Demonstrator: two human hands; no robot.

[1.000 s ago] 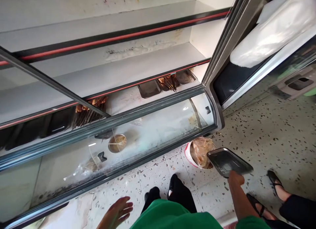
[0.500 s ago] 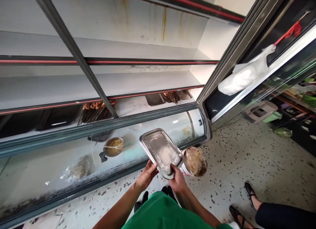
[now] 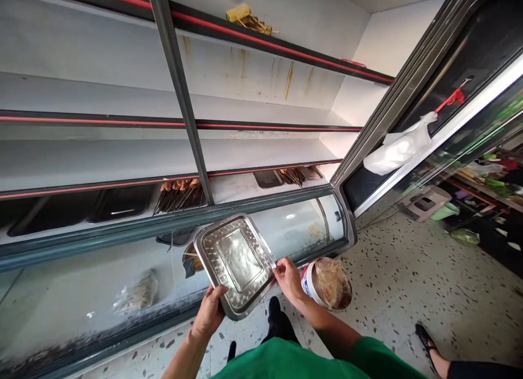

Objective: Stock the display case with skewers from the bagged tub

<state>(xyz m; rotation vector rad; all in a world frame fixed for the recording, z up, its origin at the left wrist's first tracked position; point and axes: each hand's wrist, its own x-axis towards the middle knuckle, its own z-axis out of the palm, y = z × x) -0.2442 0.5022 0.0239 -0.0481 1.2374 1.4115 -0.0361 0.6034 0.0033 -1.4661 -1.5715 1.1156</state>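
Note:
A shiny rectangular metal tray is held in front of me, its hollow side facing up, in front of the glass-fronted display case. My left hand grips its near left corner, thumb over the rim. At the right edge, my right hand pinches the rim between thumb and fingers. The tray partly covers a round bowl of food inside the case. Whether another tray is stacked under this one, I cannot tell.
Skewers and dark trays line the case's lower shelf. A bucket with a plastic bag stands on the floor at right. A white bag hangs from the door side. Another person's foot is at lower right.
The tray has moved left and now shows its hollow inside. My left hand has shifted left with it; the right hand now holds its right edge. The view has shifted.

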